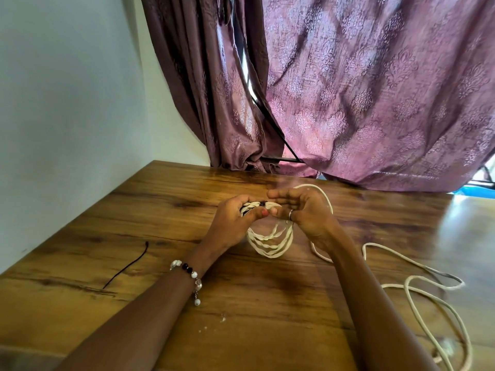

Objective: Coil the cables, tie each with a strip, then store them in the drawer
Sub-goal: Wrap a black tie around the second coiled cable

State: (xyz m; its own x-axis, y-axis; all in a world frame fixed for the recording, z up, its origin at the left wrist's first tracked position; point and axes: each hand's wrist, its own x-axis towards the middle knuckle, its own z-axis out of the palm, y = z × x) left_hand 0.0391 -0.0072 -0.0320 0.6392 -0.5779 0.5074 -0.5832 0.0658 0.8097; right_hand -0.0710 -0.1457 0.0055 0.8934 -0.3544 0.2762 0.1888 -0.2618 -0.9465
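Coiled white cable [270,243] held in both grips, left hand [235,218] and right hand [302,212], above wooden table [134,210].

Two hands are showing: the left hand [232,216] and the right hand [302,212], both gripping one coiled white cable [270,241]. One black strip [263,204] is wrapping that coil at its top, and a second black strip [125,266] is lying loose on the one wooden table [241,317]. One uncoiled white cable [417,287] is sprawling at the right. One beaded bracelet [190,277] and one ring [290,214] are being worn. Two curtains [375,89] are hanging behind.
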